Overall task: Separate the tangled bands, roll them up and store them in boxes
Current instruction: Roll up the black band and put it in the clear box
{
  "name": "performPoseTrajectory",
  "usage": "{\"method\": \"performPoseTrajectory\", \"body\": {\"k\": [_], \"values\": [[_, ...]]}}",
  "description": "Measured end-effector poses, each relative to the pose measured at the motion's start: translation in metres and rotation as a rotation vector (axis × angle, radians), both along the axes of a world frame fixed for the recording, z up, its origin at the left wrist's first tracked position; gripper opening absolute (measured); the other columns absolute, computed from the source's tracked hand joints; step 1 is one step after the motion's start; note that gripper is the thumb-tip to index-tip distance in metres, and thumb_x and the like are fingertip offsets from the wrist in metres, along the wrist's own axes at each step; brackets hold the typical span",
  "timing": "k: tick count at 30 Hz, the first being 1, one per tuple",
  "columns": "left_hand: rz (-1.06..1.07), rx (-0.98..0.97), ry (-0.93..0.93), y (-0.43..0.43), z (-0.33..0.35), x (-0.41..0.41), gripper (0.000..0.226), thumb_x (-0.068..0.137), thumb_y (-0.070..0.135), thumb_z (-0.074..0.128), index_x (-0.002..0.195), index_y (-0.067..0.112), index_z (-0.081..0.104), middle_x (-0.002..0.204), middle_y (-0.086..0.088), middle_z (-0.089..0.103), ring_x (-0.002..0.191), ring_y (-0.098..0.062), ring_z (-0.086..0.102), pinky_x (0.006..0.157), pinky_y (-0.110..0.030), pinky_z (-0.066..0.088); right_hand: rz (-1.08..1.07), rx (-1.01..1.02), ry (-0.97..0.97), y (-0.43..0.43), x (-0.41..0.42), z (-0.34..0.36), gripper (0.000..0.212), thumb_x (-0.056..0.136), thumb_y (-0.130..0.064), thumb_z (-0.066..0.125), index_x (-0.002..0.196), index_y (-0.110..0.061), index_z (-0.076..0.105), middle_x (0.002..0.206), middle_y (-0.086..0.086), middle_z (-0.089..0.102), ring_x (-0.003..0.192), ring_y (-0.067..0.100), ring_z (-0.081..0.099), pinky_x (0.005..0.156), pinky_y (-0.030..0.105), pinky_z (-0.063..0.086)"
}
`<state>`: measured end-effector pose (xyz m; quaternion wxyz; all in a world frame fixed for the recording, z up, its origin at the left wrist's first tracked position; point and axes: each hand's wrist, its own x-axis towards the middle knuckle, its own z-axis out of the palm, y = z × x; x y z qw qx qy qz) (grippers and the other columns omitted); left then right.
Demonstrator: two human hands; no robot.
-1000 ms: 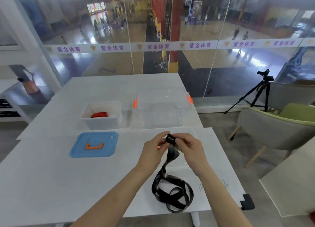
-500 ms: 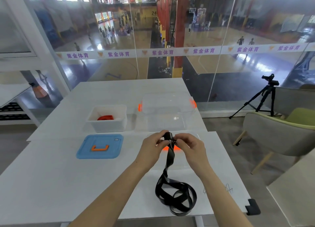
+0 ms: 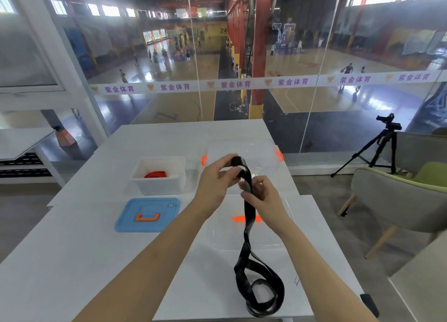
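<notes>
A long black band (image 3: 249,221) hangs from my hands down to the white table (image 3: 72,261), where its lower part lies in loose loops near the front edge. My left hand (image 3: 216,184) pinches the rolled top end of the band. Just below it, my right hand (image 3: 262,197) grips the strap. A red rolled band (image 3: 156,174) lies in the white box (image 3: 159,185) at the left. Behind my hands stands a clear box (image 3: 266,152) with orange clips, holding nothing I can see.
A blue lid (image 3: 147,215) with an orange handle lies left of my arms. A clear lid (image 3: 273,234) with an orange handle lies under the hanging band. A chair (image 3: 396,200) and a tripod (image 3: 377,147) stand at the right, glass wall behind.
My hands have risen and spread apart: the left lifted the rolled end up, the right slid a little down the strap. The camera tilted up.
</notes>
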<state>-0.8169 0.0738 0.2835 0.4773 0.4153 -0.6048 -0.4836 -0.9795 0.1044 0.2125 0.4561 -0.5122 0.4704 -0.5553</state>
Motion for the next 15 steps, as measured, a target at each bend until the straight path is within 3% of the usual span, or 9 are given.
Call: {"method": "performPoseTrajectory", "body": {"k": [4, 7, 10, 12, 15], "values": [[0.016, 0.014, 0.122, -0.005, 0.013, 0.006, 0.027, 0.102, 0.000, 0.056, 0.113, 0.018, 0.072, 0.111, -0.006, 0.075, 0.101, -0.020, 0.075, 0.098, -0.038, 0.061, 0.010, -0.021, 0.032, -0.009, -0.006, 0.009, 0.020, 0.095, 0.001, 0.073, 0.103, -0.006, 0.055, 0.109, 0.014, 0.079, 0.107, 0.025, 0.077, 0.096, 0.034, 0.060], [0.050, 0.019, 0.134, -0.012, 0.012, 0.013, 0.025, 0.103, 0.003, 0.057, 0.121, 0.013, 0.071, 0.120, -0.011, 0.073, 0.108, -0.025, 0.075, 0.098, -0.038, 0.061, -0.074, -0.026, 0.074, -0.021, -0.011, 0.015, 0.026, 0.088, -0.001, 0.080, 0.103, -0.002, 0.059, 0.101, 0.017, 0.076, 0.090, 0.026, 0.076, 0.086, 0.038, 0.059], [0.086, 0.036, 0.119, -0.018, 0.008, 0.018, 0.030, 0.103, 0.005, 0.059, 0.132, 0.012, 0.066, 0.121, -0.010, 0.071, 0.111, -0.027, 0.074, 0.097, -0.036, 0.061, -0.131, -0.067, 0.118, -0.033, -0.011, 0.019, 0.026, 0.085, -0.004, 0.083, 0.098, -0.009, 0.061, 0.099, 0.018, 0.073, 0.088, 0.028, 0.072, 0.085, 0.038, 0.057], [0.093, 0.053, 0.090, -0.022, 0.004, 0.020, 0.038, 0.103, 0.008, 0.061, 0.140, 0.017, 0.061, 0.121, -0.012, 0.070, 0.111, -0.026, 0.073, 0.098, -0.038, 0.061, -0.171, -0.100, 0.131, -0.039, -0.010, 0.019, 0.022, 0.087, -0.004, 0.081, 0.097, -0.013, 0.063, 0.099, 0.015, 0.073, 0.091, 0.027, 0.070, 0.085, 0.033, 0.056], [0.050, 0.031, 0.008, -0.022, -0.003, 0.023, 0.039, 0.102, 0.007, 0.062, 0.136, 0.027, 0.063, 0.117, -0.011, 0.070, 0.110, -0.030, 0.073, 0.096, -0.037, 0.061, -0.221, -0.121, 0.141, -0.044, -0.008, 0.020, 0.017, 0.091, -0.005, 0.078, 0.096, -0.014, 0.064, 0.096, 0.009, 0.076, 0.091, 0.020, 0.073, 0.080, 0.024, 0.055]]}}
